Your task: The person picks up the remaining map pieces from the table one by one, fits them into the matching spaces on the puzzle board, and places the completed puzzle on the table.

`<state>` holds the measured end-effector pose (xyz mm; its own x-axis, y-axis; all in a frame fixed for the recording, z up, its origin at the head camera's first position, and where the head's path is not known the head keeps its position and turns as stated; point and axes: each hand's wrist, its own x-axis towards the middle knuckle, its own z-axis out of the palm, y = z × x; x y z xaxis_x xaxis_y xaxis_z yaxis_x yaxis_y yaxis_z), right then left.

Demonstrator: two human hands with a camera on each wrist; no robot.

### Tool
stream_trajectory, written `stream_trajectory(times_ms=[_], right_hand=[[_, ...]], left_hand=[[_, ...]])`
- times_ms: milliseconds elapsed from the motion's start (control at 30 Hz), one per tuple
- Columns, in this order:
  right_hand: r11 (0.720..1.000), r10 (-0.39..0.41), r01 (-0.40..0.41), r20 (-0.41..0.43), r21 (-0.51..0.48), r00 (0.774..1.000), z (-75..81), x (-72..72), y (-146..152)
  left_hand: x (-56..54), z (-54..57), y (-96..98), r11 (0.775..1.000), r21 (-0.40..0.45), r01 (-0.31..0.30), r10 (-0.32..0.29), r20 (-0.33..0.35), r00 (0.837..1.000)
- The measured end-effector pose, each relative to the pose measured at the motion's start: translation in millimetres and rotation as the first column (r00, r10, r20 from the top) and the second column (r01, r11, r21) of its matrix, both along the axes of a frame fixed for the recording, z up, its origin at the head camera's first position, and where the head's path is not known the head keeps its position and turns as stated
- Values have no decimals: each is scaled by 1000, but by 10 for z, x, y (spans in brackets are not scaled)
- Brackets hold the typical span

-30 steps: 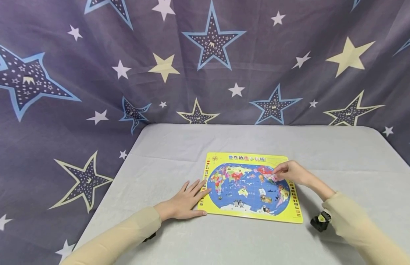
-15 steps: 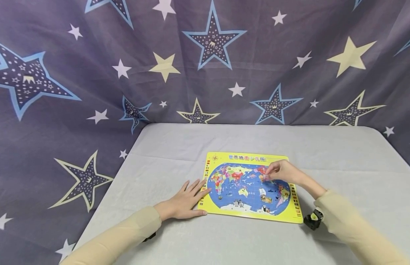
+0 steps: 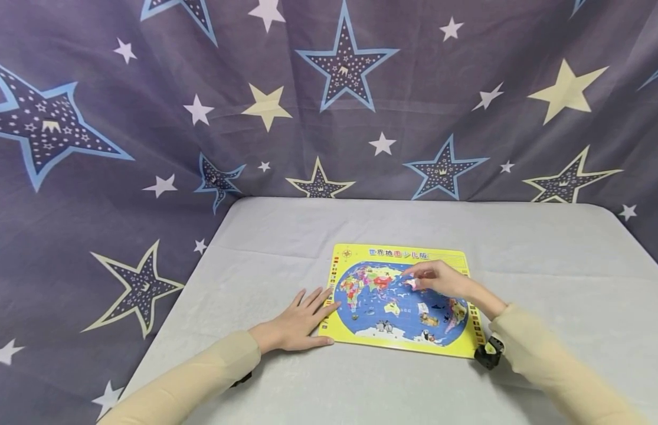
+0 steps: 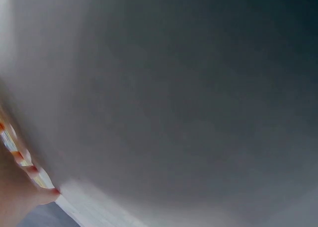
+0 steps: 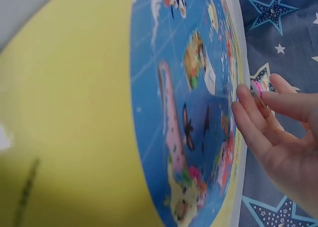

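Note:
A yellow-bordered world map puzzle board (image 3: 408,349) lies flat on the table. Spread along its left edge, my left hand (image 3: 294,326) rests with straight fingers over the border and the thumb at the lower corner. Over the upper right part of the map, my right hand (image 3: 442,280) pinches a small pink-and-white puzzle piece (image 3: 411,283) between thumb and fingertips. The right wrist view shows this piece (image 5: 258,87) partly covered by the fingers. Below the hand, the South America piece (image 5: 174,127) shows on the blue sea. Only the left thumb (image 4: 47,195) and some fingertips appear in the left wrist view.
The board sits on a table with a pale grey cloth (image 3: 265,248). Behind it and to the left hangs a dark curtain (image 3: 307,136) printed with stars. A black wrist device (image 3: 489,353) on the right arm overlaps the board's lower right corner.
My right hand has moved left across the top of the map, carrying the small puzzle piece away from North America. The left hand has stayed in place.

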<state>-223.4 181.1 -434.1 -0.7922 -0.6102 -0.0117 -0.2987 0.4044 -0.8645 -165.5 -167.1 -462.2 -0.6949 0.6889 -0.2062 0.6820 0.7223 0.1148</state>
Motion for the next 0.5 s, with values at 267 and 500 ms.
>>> stream_trajectory(times_ms=[267,500], right_hand=[[999,-12,14,-40,44,999,-15,7,-74],[992,-91,93,-34,85,995,-6,15,-149]], left_hand=[[-4,-9,-1,1000,-4,2,-2,0,1000],[-5,-18,-6,1000,-9,-2,2,-6,1000]])
